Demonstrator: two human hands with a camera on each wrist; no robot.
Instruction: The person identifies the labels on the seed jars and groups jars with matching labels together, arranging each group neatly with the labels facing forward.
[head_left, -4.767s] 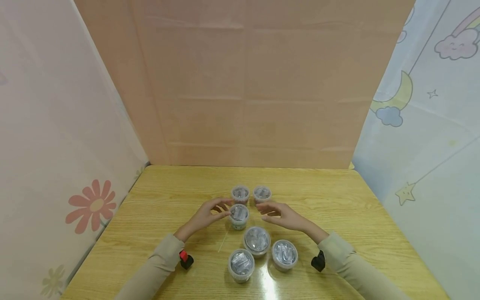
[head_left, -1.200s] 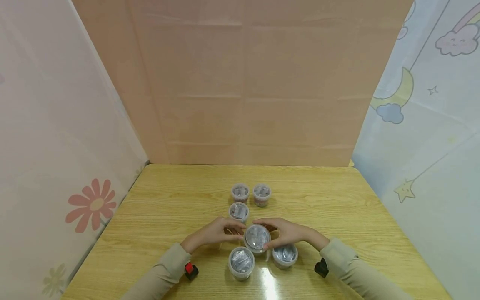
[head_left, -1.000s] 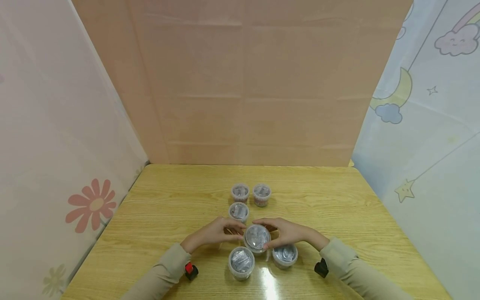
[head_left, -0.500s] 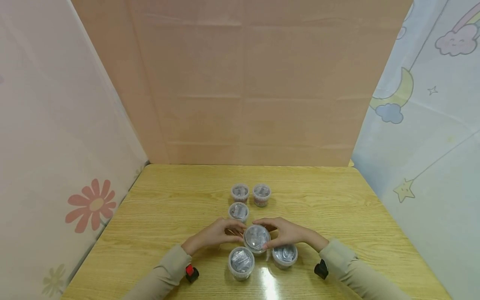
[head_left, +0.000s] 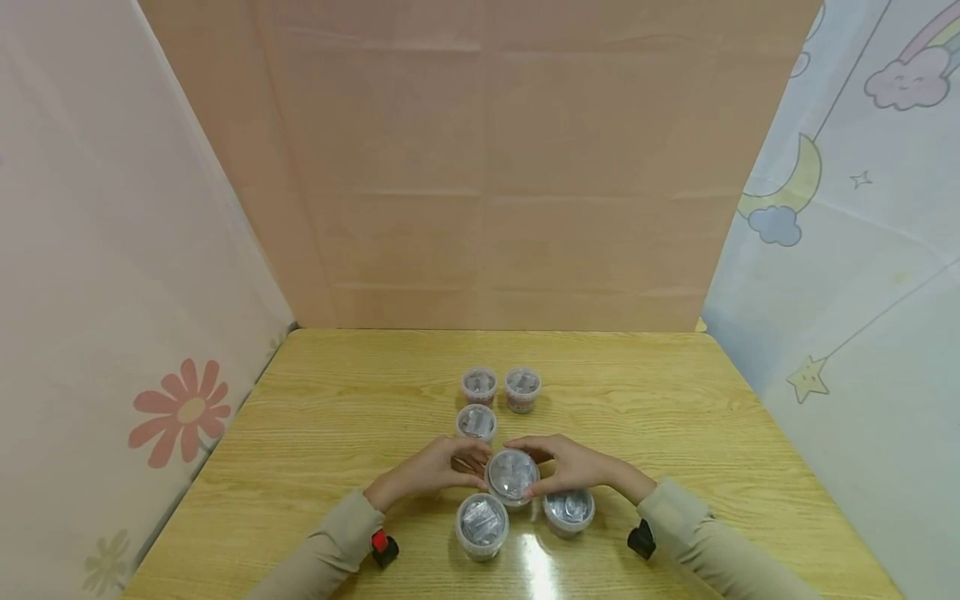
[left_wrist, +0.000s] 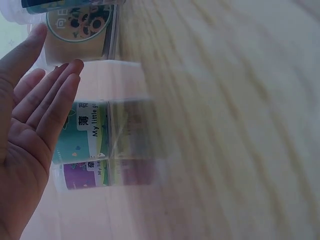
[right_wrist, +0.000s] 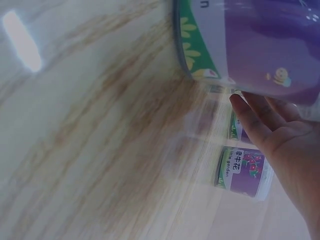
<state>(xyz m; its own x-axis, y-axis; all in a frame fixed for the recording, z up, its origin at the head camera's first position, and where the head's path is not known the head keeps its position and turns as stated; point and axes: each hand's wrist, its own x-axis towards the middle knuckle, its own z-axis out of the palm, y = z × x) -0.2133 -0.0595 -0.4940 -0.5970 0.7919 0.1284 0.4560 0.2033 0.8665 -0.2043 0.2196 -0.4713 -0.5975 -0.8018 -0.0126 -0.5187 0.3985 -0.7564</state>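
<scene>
In the head view my right hand (head_left: 573, 464) grips the middle plastic tub (head_left: 512, 475), thumb at its front edge and forefinger round its far side. My left hand (head_left: 435, 471) is at the tub's left side, thumb and fingertips right at the edge. The left wrist view shows that hand's fingers (left_wrist: 57, 95) fairly straight against this tub, which has a tan sunflower label (left_wrist: 82, 30). Grey packets show through its clear top. Just in front is another tub (head_left: 482, 525), and a purple-labelled tub (head_left: 568, 510) stands below my right hand, covering part of the right wrist view.
Behind the hands stand a teal-labelled tub (head_left: 477, 423) and two purple-labelled tubs, left (head_left: 479, 386) and right (head_left: 522, 389). All rest on a wood-grain table (head_left: 337, 375) with a peach backdrop (head_left: 480, 208) beyond and printed curtains at both sides.
Several seconds ago both hands were apart around the teal-labelled tub; they have come nearer to the middle tub, which the right hand now grips. Over the last second hands and tubs barely move.
</scene>
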